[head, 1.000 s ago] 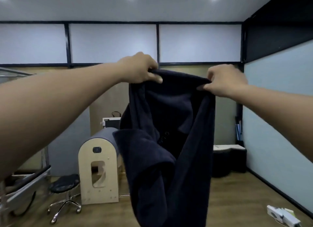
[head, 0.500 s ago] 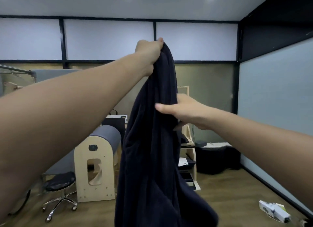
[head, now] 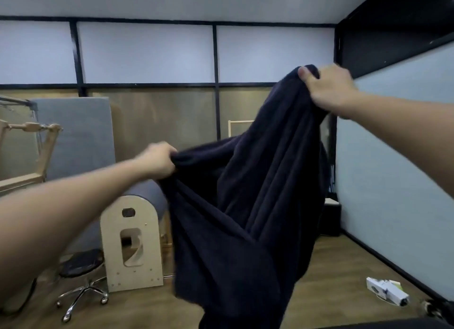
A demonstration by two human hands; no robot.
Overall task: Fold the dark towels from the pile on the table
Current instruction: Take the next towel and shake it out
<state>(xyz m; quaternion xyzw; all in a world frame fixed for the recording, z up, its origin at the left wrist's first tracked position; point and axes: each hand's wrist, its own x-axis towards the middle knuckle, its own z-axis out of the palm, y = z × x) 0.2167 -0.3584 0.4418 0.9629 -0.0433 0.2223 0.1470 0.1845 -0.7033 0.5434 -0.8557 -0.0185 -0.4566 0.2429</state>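
I have a dark navy terry-cloth towel (head: pixel 245 206) up in the air in front of me. Both hands carry it, and it touches nothing else that I can see. My right hand (head: pixel 329 88) is the higher one, level with the frosted white wall panels (head: pixel 147 53). Its fingers are curled over a bunched corner of the cloth and the thumb presses in from the near side, so the grip is firm. My left hand (head: pixel 157 160) sits lower and well off to the left, closed in a fist round another gathered piece of the edge, with the back of the hand towards me. The upper edge of the towel slants between the two hands and sags a little. Below it the cloth hangs in long folds, and its lower end runs out past the bottom of my view.

A pale plywood arched barrel with a grey padded top (head: pixel 132 242) stands on the brown wooden floor (head: pixel 331 279), just left of the hanging cloth. Beside it is a round black stool on a chrome wheeled base (head: pixel 81 267). A tall grey padded panel (head: pixel 76 137) stands upright against the back wall, with a light wooden frame (head: pixel 29 137) further left. Low on the right, a small white box (head: pixel 387 290) lies on the floor near the pale blue side wall (head: pixel 393 156). A dark strip crosses the lower right corner, and I cannot tell what it is.
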